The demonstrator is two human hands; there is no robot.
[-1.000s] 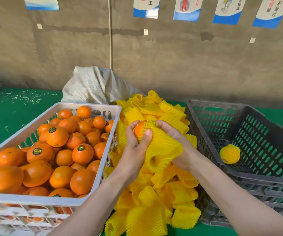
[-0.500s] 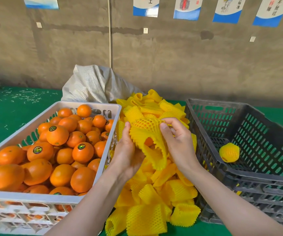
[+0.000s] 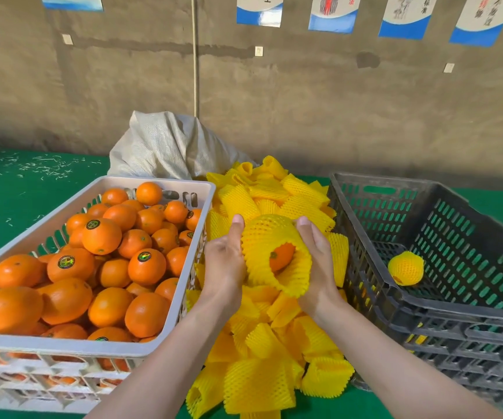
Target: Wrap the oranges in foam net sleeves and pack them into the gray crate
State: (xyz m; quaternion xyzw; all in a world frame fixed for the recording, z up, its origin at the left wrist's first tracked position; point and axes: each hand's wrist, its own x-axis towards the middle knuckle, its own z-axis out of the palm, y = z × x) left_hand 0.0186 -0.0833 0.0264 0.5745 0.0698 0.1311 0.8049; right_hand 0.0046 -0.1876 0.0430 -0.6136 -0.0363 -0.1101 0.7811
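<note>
Grip closed: left hand (image 3: 224, 269) and right hand (image 3: 319, 267) clasp sleeved orange (image 3: 280, 257), thumbs upward.

Both bare forearms forward, left hand (image 3: 224, 264) and right hand (image 3: 319, 267) palm-to-palm, thumbs up, cupped round the sleeved orange (image 3: 271, 237)

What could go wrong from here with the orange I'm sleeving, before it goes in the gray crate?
1. The mouth of the foam net sleeve gapes toward you, the orange showing inside; it may slip out onto the pile of loose sleeves below.
2. The left hand and right hand hold only the sleeve's sides, so a slack hold could drop it.
3. Tossed into the gray crate, it might strike the wrapped orange lying there and bruise.
</note>
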